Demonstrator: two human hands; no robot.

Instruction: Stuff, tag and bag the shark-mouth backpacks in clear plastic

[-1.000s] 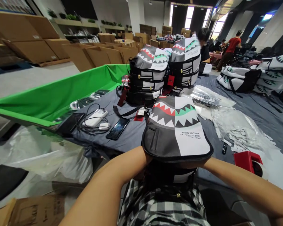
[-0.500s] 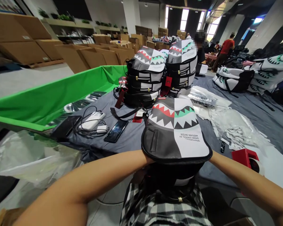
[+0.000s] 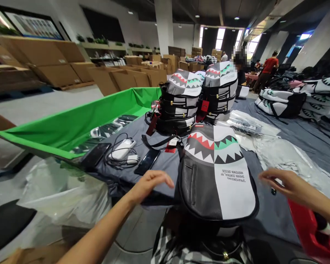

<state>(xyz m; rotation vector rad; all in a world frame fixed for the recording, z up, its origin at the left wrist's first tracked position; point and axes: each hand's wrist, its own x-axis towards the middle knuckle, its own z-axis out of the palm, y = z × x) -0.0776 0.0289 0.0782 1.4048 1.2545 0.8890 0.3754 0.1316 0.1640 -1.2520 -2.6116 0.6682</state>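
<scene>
Backpack (image 3: 231, 194) with a shark-teeth print lies with its front side up at the near edge of a gray-covered table (image 3: 275, 216). The words on it are upside down, and one says SPRAYGROUND. The left hand (image 3: 147, 183) is empty and loose, with its fingers bent, just beside the bag's left side. The right hand (image 3: 284, 181) is empty too, fingers a bit curled, just beside the bag's right side. Neither hand touches the bag.

A black strap (image 3: 152, 143) and a red tag (image 3: 170, 146) are by the bag's left side. A dark phone (image 3: 147, 162) lies past the left hand, near a white charger (image 3: 123, 148) with black cords. A red tape holder (image 3: 301, 223) sits under the right arm. Clear plastic bags (image 3: 284, 152) lie beyond the right hand. Two piles of matching backpacks (image 3: 181, 86) stand behind, and a green bin (image 3: 57, 128) is off to the left.
</scene>
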